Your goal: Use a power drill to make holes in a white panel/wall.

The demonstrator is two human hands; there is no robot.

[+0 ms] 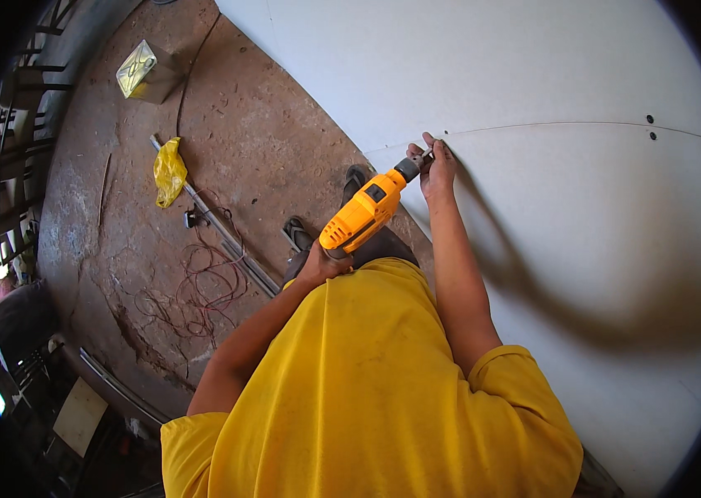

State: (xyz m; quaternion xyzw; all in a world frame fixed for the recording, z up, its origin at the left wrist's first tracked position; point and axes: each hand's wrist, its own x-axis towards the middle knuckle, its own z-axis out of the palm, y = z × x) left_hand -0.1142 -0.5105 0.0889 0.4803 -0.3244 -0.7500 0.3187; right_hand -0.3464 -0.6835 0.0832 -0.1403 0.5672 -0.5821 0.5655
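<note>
The left hand (pixel 323 264) was clenched around the rear part of a yellow power drill (pixel 367 211), which stood in front of the person, tilted toward the far right. The fingers of the right hand (pixel 438 172) were bent about its metal tip (pixel 428 154), just beside a white panel (pixel 550 58); whether they pinched this tip firmly, I could not tell. The panel spread over the right side, with a thin seam line running across it. On the floor (pixel 77 232) to the left lay metal bars (pixel 233 246), a tangled red cable (pixel 211 278) and a yellow plastic bag (pixel 170 176). A shiny tin (pixel 151 76) stood farther away.
</note>
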